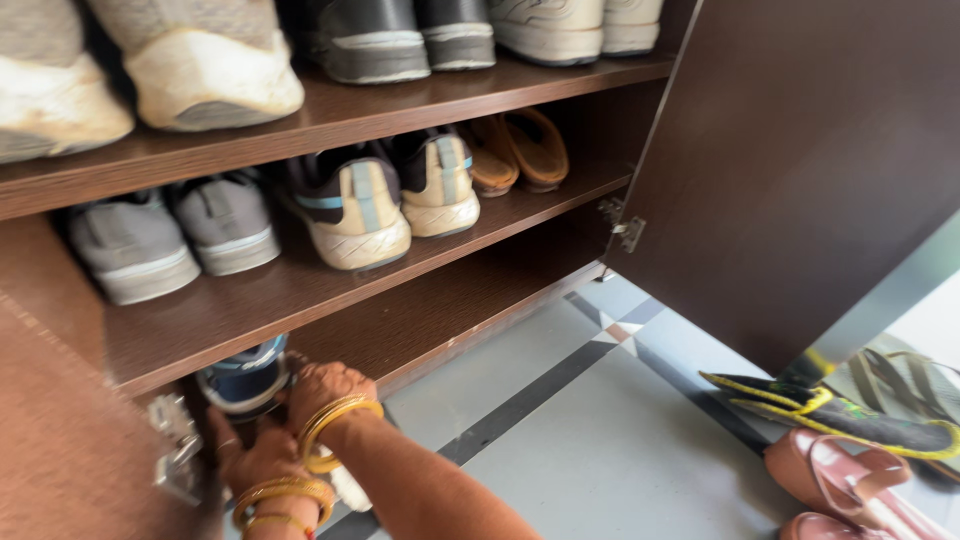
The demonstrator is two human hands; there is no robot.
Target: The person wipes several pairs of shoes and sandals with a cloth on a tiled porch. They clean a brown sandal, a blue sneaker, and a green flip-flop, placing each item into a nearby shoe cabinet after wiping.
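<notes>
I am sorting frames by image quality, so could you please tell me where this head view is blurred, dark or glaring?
In the head view, the near hands, left hand and right hand, are slightly motion-blurred at a blue shoe in the shadowed bottom shelf; the top-shelf shoes are soft and close to the lens; the floor is evenly bright, with a sheen on the cabinet door.

Blue sneaker [243,375]: dark navy upper with light blue stripes, white sole. Sits on the bottom shelf of the rack at the left end, heel facing out, upright. Front part hidden in the shade under the shelf above. A second pale shoe [345,487] shows low beside it, mostly hidden; can't tell more.
</notes>
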